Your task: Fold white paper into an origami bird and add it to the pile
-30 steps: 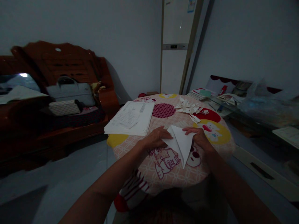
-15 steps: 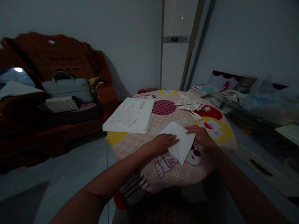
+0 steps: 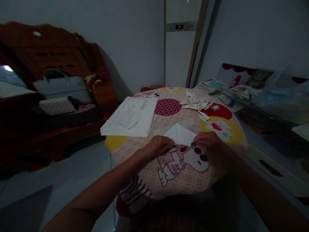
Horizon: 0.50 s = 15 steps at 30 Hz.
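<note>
A sheet of white paper [image 3: 180, 134] lies folded on the patterned tablecloth [image 3: 185, 183], its pointed corner facing away from me. My left hand [image 3: 159, 145] has its fingers closed at the paper's near left corner. At the near right corner, my right hand [image 3: 208, 142] pinches the edge between thumb and fingers. The near edge runs almost straight between the two hands. Beyond the right hand is a heap of folded white paper pieces [image 3: 195, 102]. Left of the sheet rests a stack of printed papers [image 3: 135, 112].
A wooden chair [image 3: 58, 48] with a grey handbag [image 3: 65, 87] and a quilted pouch [image 3: 58, 106] stands at the left. On the right, a glass table [image 3: 243, 106] holds papers and a plastic bag [image 3: 282, 100]. A tall white appliance [image 3: 180, 54] stands behind.
The paper's near point no longer hangs toward me; the sheet is now shorter with a straight near edge. Both hands have gone from lying flat to gripping its corners. The view has tilted down slightly.
</note>
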### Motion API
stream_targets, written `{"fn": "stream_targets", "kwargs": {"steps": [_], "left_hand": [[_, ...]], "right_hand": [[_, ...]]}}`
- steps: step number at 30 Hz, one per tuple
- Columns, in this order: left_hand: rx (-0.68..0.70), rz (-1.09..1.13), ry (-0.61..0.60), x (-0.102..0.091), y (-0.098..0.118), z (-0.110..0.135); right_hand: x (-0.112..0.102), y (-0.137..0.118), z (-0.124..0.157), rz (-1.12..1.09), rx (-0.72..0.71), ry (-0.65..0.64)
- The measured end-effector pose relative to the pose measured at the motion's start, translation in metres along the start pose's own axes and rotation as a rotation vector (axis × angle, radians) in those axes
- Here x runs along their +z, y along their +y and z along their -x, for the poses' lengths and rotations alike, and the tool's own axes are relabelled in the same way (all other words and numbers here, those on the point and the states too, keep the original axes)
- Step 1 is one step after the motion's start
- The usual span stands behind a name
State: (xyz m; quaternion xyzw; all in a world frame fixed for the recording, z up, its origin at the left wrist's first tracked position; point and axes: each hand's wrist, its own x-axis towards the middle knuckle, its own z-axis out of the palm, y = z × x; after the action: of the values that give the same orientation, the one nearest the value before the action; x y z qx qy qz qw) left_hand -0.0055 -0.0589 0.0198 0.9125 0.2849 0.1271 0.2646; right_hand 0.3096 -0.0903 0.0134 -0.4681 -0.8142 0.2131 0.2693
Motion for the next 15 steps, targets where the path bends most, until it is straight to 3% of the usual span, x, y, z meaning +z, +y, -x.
{"fn": "stream_targets", "kwargs": {"steps": [3,6,10,15], "left_hand": [[-0.209,0.197,0.095,0.000,0.000,-0.001],[-0.330,0.281,0.253,0.004,-0.003,-0.006],[-0.430,0.194,0.331,0.004,-0.006,-0.017],[-0.448,-0.020,0.325,0.004,-0.010,-0.024]], "right_hand": [[-0.004,-0.001,-0.008,-0.123,0.229,0.006],[0.001,0.003,-0.016,-0.220,0.353,0.075],[0.012,0.006,-0.024,-0.241,0.421,0.156],[0.018,0.000,-0.027,-0.046,0.475,0.250]]}}
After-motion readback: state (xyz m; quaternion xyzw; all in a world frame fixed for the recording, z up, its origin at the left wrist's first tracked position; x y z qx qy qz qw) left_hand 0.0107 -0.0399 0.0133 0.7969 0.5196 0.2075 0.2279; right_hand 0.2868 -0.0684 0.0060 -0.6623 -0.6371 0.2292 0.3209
